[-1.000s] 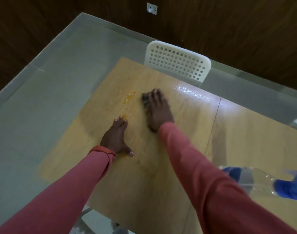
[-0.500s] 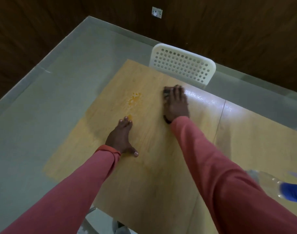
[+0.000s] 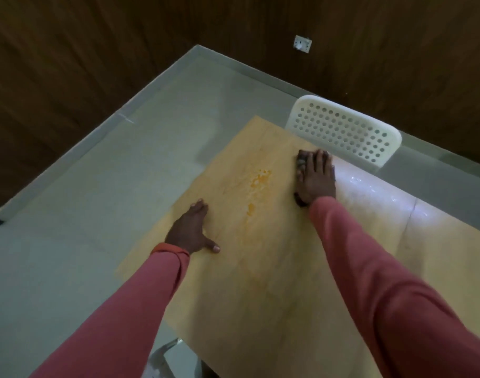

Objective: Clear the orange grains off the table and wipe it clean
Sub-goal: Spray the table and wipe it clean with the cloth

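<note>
A light wooden table fills the middle of the view. Orange grains lie smeared in a patch near its far left side, with a smaller orange spot closer to me. My right hand presses flat on a dark cloth near the far edge, to the right of the grains; only the cloth's edges show under the fingers and wrist. My left hand lies flat with fingers spread by the table's left edge, holding nothing, left of the smaller spot.
A white perforated chair back stands just behind the table's far edge. The tabletop right of my right hand shines wet. Grey floor lies to the left, dark wood walls behind, with a wall socket.
My right hand with the cloth has slid away from the grains toward the far edge by the chair. My left hand has moved left, uncovering the small orange spot. The bottle has left view.
</note>
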A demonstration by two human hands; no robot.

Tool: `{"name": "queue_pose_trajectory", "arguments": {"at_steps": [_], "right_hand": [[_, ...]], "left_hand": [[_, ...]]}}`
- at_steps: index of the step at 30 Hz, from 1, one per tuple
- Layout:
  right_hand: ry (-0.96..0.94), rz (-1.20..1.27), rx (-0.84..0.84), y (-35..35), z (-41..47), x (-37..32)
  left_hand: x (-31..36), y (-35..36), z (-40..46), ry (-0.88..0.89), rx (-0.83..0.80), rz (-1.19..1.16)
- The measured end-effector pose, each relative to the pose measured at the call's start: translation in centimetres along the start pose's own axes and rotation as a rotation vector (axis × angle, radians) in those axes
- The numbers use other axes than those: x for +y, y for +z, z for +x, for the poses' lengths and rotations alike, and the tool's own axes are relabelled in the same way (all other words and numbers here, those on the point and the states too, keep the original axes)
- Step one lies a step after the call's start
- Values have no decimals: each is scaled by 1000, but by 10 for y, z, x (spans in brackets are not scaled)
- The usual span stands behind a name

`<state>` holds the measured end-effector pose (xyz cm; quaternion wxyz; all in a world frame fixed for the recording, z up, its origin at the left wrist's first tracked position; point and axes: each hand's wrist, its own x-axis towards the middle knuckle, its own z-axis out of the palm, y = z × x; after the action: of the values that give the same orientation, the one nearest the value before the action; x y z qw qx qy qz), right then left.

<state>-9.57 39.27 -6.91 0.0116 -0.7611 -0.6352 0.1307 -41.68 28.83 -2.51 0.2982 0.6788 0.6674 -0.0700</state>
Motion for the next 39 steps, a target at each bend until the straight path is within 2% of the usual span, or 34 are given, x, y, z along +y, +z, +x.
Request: {"name": "queue_pose_trajectory", "arguments": {"at_steps": [3, 6, 8, 10, 13, 17, 19, 22, 25, 28, 29, 31, 33, 35, 37, 39], "right_hand": [[-220, -49, -21, 6, 41, -68], [-481, -76, -71, 23, 21, -131], [-634, -77, -115, 36, -23, -139], [-690, -40, -106, 41, -65, -113], [-496, 2, -36, 35, -68, -57], [-151, 8, 10, 6, 22, -44], [-150, 8, 29, -5, 72, -65], [-316, -43, -3, -1, 106, -117], [-578, -70, -52, 18, 67, -161], [-729, -53, -70, 34, -19, -138], [-701, -25, -52, 36, -44, -117], [-517, -13, -15, 37, -71, -65], [-276, -40, 35, 25, -56, -24], [-106, -36, 50, 10, -10, -15], [-68, -5, 31, -1, 37, -31], [-157, -49, 35, 2, 55, -65]], "left_hand": [[-2, 4, 7, 16, 3, 3], [-3, 4, 8, 11, 2, -25], [-2, 5, 6, 6, 6, -43], [-2, 5, 7, 3, 10, -43], [-3, 5, 8, 1, 5, -69], [-4, 7, 10, 4, -4, -64], [-3, 8, 11, 1, 12, -63], [-2, 8, 10, -7, 19, -69], [-2, 6, 8, -9, 25, -70], [-1, 6, 6, -19, 27, -68], [-1, 5, 7, -20, 22, -72], [-1, 6, 8, -17, 11, -74], [-2, 6, 9, -16, 7, -71], [-1, 5, 10, -16, 8, -62], [-2, 6, 10, -15, 6, -53], [-1, 7, 9, -20, 7, -51]]}}
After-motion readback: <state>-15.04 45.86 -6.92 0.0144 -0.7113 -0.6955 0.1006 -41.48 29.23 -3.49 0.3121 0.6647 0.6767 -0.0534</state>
